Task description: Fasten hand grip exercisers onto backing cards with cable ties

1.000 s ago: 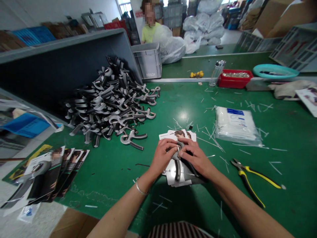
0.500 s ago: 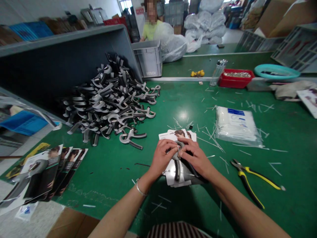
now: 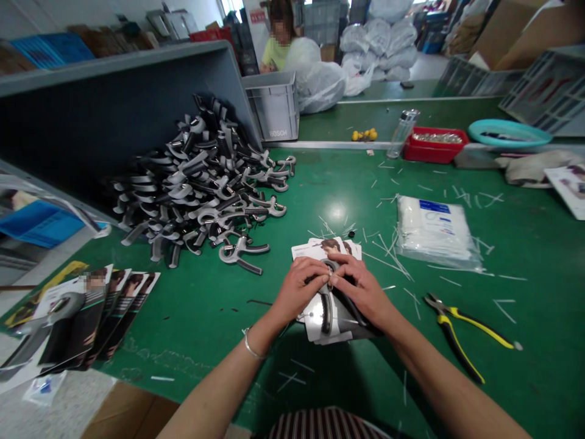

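Fingers of the left hand (image 3: 299, 291) and right hand (image 3: 361, 291) curl narrowly over the top of a black-and-grey hand grip exerciser (image 3: 326, 314), gripping it against a printed backing card (image 3: 329, 248). Left of the fingers, a heap of hand grips (image 3: 201, 183) leans on a grey partition (image 3: 114, 122) atop a green workbench (image 3: 219, 347). To their right lie yellow-and-black pliers (image 3: 457, 335), a clear bag of white packets (image 3: 434, 235) and scattered white plastic offcuts (image 3: 393, 265). Far beyond the fingers, a co-worker in a yellow shirt (image 3: 276, 61) sits behind a grey Bosch crate (image 3: 274, 107), with bulging white sacks (image 3: 379, 42) stacked across the factory floor.
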`<state>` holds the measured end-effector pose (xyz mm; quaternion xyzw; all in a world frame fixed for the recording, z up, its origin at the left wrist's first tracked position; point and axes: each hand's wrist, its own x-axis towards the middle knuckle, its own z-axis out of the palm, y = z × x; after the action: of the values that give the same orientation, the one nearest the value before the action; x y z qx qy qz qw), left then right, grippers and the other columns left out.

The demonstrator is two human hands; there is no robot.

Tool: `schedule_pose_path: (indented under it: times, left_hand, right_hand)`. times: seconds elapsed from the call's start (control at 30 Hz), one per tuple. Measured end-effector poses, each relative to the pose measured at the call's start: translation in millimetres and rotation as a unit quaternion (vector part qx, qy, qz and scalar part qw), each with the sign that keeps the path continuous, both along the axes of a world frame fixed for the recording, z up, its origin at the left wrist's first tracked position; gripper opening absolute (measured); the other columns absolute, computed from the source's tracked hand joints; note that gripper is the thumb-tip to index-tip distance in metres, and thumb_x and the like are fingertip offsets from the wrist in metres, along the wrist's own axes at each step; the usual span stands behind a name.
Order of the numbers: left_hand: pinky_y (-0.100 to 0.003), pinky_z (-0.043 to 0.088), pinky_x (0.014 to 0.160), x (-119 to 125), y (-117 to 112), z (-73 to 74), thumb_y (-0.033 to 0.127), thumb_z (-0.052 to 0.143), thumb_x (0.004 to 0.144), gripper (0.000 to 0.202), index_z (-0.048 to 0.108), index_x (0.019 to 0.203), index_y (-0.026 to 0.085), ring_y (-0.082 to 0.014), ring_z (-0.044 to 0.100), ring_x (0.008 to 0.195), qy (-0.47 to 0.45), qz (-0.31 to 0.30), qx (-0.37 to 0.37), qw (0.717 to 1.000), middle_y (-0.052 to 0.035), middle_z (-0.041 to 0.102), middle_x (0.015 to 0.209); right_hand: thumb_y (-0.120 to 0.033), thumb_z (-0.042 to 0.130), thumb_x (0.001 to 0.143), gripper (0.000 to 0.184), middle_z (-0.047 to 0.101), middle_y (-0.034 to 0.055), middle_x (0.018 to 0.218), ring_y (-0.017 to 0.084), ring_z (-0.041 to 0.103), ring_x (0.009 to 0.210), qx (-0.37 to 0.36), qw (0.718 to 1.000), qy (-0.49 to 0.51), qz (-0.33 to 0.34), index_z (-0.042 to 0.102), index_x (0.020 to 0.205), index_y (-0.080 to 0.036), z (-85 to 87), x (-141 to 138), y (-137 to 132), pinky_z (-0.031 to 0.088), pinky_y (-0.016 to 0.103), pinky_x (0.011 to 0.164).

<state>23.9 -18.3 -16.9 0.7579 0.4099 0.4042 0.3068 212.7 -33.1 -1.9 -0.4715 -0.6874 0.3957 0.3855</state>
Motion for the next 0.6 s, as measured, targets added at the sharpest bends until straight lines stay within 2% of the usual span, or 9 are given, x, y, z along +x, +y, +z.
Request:
schedule_pose_path:
  times: [0.2, 0.37, 0.43, 0.5, 0.6]
  left_hand:
    - [-0.041, 0.044, 0.093, -1.9, -0.7, 8.6, 0.027, 0.063, 0.091, 0.011, 0.072, 0.090, 0.022, -0.0214, 0.060, 0.099, 0.013, -0.025, 0.011, 1.000, -0.0056, 0.071, 0.096]
    - [-0.036, 0.048, 0.079, -3.2, 8.1, 19.6, 0.033, 0.061, 0.091, 0.016, 0.069, 0.082, 0.022, -0.0206, 0.062, 0.086, 0.005, 0.015, -0.063, 0.998, -0.0031, 0.071, 0.083]
    - [-0.037, 0.047, 0.079, -0.2, 10.2, 28.0, 0.031, 0.063, 0.090, 0.015, 0.066, 0.078, 0.022, -0.0212, 0.061, 0.085, 0.047, 0.043, -0.036, 0.997, -0.0025, 0.069, 0.080]
    - [-0.041, 0.044, 0.082, 6.7, 5.9, 36.8, 0.028, 0.061, 0.090, 0.015, 0.063, 0.077, 0.021, -0.0225, 0.058, 0.087, 0.105, 0.084, 0.027, 0.991, -0.0032, 0.067, 0.081]
    - [-0.045, 0.040, 0.085, 22.4, -15.4, 42.4, 0.025, 0.055, 0.093, 0.014, 0.061, 0.082, 0.019, -0.0248, 0.055, 0.090, 0.176, 0.081, 0.115, 0.974, -0.0069, 0.065, 0.085]
  right_hand:
    - [-0.035, 0.060, 0.092, 0.019, 0.060, 0.0053, 0.132, 0.025, 0.049, 0.129, -0.002, 1.000, 0.005, -0.018, 0.067, 0.080, -0.024, -4.5, -0.1, 1.8, 0.030, 0.047, 0.111]
    - [-0.032, 0.062, 0.090, 0.013, 0.059, 0.0059, 0.132, 0.026, 0.047, 0.130, 0.013, 0.999, -0.049, -0.002, 0.067, 0.082, -0.023, -3.0, -0.8, 3.2, 0.031, 0.050, 0.109]
    - [-0.029, 0.061, 0.090, 0.007, 0.057, 0.0062, 0.136, 0.026, 0.044, 0.133, 0.025, 0.998, -0.060, 0.017, 0.067, 0.091, -0.024, -3.1, 1.0, 2.4, 0.029, 0.050, 0.111]
    - [-0.027, 0.060, 0.089, 0.014, 0.055, 0.0061, 0.138, 0.026, 0.042, 0.134, 0.039, 0.998, -0.053, 0.018, 0.065, 0.103, -0.026, -5.3, 2.7, 1.3, 0.028, 0.050, 0.112]
    - [-0.027, 0.059, 0.089, 0.026, 0.057, 0.0063, 0.135, 0.025, 0.047, 0.130, 0.039, 0.998, -0.027, -0.030, 0.061, 0.116, -0.028, -10.6, 2.5, 0.1, 0.034, 0.047, 0.109]
